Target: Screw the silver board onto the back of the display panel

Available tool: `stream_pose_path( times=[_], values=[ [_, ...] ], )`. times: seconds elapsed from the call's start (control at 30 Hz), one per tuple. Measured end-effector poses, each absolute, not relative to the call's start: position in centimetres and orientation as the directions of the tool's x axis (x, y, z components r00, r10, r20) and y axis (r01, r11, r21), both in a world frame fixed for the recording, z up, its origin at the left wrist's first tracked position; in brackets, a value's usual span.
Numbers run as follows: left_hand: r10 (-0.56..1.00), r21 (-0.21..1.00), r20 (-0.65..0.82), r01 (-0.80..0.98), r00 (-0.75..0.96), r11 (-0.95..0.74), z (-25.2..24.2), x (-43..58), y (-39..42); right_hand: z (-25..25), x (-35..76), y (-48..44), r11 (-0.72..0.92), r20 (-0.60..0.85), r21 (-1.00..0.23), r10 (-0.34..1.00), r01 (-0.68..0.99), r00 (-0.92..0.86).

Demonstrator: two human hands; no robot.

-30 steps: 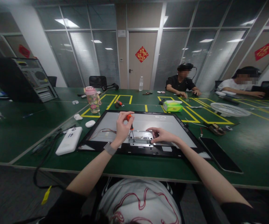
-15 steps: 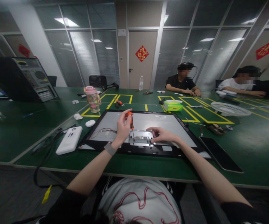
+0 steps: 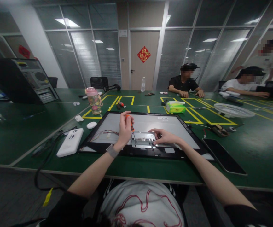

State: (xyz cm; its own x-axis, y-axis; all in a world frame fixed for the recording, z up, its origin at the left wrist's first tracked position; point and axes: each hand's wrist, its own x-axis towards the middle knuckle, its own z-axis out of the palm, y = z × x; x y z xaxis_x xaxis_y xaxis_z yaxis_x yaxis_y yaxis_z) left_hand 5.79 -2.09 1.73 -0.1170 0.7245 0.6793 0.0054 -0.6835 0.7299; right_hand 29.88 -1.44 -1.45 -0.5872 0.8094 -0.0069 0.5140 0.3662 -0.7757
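An orange-and-black screwdriver [image 3: 132, 126] is in my left hand [image 3: 125, 128], its fingers closed around the handle. The shaft slants down to the left part of a silver metal bracket [image 3: 143, 146], which carries a narrow circuit board. My right hand [image 3: 166, 137] grips the right end of this bracket, fingers at its far corner and thumb at its near one. Under both lies a flat display panel [image 3: 179, 126] with a grey back and black frame. Thin wires [image 3: 108, 131] run across its left side. Whether the tip sits in a screw is too small to tell.
Left of the panel are a white power bank [image 3: 70, 142], a white oval case [image 3: 91, 125] and a pink-lidded bottle [image 3: 94, 101]. A black phone [image 3: 223, 156] lies to the right. Beyond stand a green tissue pack [image 3: 175, 107] and a fan grille [image 3: 234, 110]. People sit across the table.
The screwdriver handle has tilted left and dropped slightly as my left fingers shifted on it. My right hand stays in place. Another person now stands at the far right.
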Motion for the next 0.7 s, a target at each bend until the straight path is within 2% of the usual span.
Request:
stream_pose_path(
  times=[0.13,0.2,0.33,0.4,0.5,0.6,0.7],
  values=[
    [0.738,0.735,0.671,-0.072,-0.075,-0.675,1.62,5.73,-1.88,-1.50,29.93,-1.41,0.369,-0.004,-0.774,0.810,0.515,-0.587],
    [0.711,0.712,0.700,-0.015,-0.070,-0.702,1.74,5.56,-1.80,-1.52,29.94,-1.40,0.374,-0.002,-0.770,0.810,0.518,-0.587],
    [0.577,0.589,0.808,0.195,-0.123,-0.784,2.17,5.32,-1.97,-1.59,29.91,-1.35,0.366,-0.008,-0.771,0.813,0.521,-0.582],
    [0.554,0.572,0.820,0.235,-0.142,-0.786,2.30,5.33,-2.16,-1.65,29.91,-1.32,0.363,-0.007,-0.776,0.813,0.517,-0.582],
    [0.606,0.624,0.781,0.200,-0.149,-0.755,2.23,5.47,-2.36,-1.69,29.92,-1.32,0.363,-0.003,-0.779,0.813,0.511,-0.582],
    [0.717,0.722,0.691,0.042,-0.092,-0.691,1.99,5.62,-2.32,-1.59,29.91,-1.41,0.360,-0.006,-0.779,0.815,0.514,-0.580],
    [0.733,0.734,0.679,0.005,-0.043,-0.680,1.87,5.64,-2.12,-1.41,29.84,-1.53,0.351,-0.014,-0.781,0.817,0.517,-0.577]
  ],
)
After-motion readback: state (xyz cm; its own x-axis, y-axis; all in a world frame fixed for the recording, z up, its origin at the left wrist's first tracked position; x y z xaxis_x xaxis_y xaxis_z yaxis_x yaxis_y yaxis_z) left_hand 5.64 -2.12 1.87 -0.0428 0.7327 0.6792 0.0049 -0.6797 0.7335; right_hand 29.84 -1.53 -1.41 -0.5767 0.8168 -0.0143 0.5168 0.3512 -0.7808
